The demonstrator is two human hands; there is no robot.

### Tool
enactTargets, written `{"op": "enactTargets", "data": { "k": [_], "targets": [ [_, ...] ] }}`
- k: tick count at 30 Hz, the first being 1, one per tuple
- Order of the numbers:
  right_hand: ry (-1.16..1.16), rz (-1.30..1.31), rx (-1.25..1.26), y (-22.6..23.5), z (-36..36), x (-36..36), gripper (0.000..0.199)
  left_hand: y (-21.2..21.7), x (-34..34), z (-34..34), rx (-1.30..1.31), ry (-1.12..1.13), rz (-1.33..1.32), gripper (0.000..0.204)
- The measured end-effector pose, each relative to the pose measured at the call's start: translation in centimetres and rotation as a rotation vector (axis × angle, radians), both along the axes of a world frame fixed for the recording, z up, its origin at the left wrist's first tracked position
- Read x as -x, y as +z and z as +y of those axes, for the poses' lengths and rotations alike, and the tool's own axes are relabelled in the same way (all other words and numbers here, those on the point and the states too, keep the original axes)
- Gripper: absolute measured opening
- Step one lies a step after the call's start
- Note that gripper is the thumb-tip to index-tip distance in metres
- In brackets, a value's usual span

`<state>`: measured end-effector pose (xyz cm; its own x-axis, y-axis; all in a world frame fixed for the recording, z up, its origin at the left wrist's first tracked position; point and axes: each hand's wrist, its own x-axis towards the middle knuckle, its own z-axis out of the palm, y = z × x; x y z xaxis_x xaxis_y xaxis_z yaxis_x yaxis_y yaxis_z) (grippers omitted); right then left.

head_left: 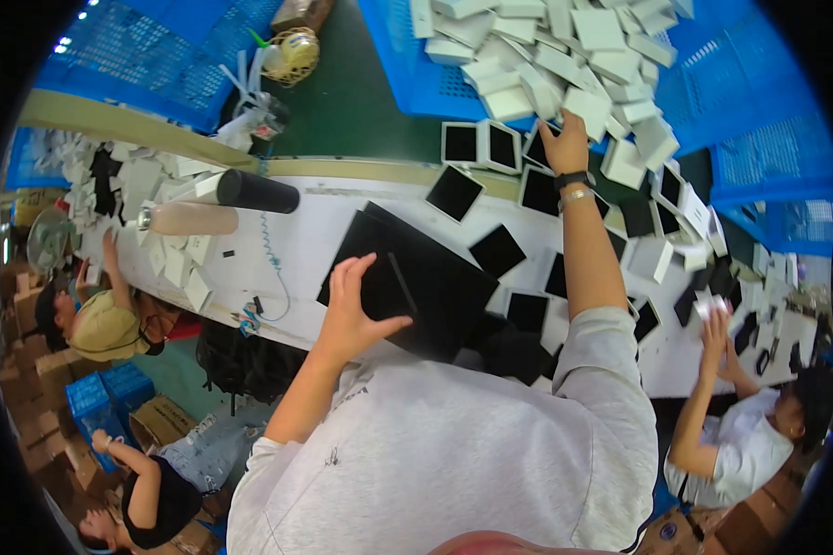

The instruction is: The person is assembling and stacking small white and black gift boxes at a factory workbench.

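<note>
My left hand (354,310) is held over a large flat black sheet (435,277), its thumb and fingers wide apart with nothing between them. A thin dark strip or slot (403,284) shows on the sheet beside that hand. My right arm reaches far forward, and my right hand (567,146), with a dark band at the wrist, is at the near edge of a heap of white boxes (565,55). Its fingertips meet a white box (587,109), while the thumb stands apart. Below this hand lie open white box halves with black inserts (537,191).
Blue crates (389,55) line the far side. A black cylinder (259,191) and a beige bottle (192,219) lie on the white table (329,199), left of the sheet. Co-workers sit at left (106,324) and right (745,435). A coiled blue cord (270,242) hangs across the table.
</note>
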<state>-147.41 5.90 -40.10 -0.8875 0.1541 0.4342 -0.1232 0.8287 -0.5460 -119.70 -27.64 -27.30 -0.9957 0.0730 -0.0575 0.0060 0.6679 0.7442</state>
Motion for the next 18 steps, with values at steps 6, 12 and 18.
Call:
{"op": "enactTargets", "data": {
  "k": [6, 12, 18],
  "targets": [
    [-0.024, -0.124, -0.117, -0.5, -2.3, 5.3, 0.039, -1.2, -1.5, -2.7, -0.514, 0.164, -0.162, 0.089],
    [0.777, 0.016, -0.041, 10.0, -12.8, -14.2, 0.019, -0.3, -1.4, -3.8, -1.259, 0.651, -0.312, 0.032],
    [1.061, 0.044, -0.323, 12.6, -15.7, -24.8, 0.004, -0.1, -2.0, -3.9, -1.266, 0.480, -0.222, 0.019]
  ]
}}
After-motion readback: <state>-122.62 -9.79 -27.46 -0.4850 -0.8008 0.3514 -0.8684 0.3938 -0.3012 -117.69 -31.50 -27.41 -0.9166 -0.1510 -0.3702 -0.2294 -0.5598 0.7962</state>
